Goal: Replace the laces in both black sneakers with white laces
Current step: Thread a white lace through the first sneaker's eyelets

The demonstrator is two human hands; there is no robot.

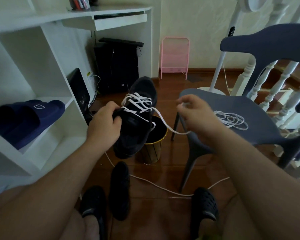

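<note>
From the head view, the left hand [105, 121] gripped a black sneaker [137, 118] in the air above a gold bin [154, 149], its fingers curled round the collar. The right hand [196, 113] pinched the free end of the white lace [163, 121] threaded through the sneaker. The second sneaker [119, 189] lay on the wooden floor [164, 174] between the person's feet. A spare lace [232, 119] lay coiled on a grey chair [232, 110]. A white shelf [47, 118] on the left held blue slippers [26, 118]; a pink rack [174, 57] stood against the wall.
</note>
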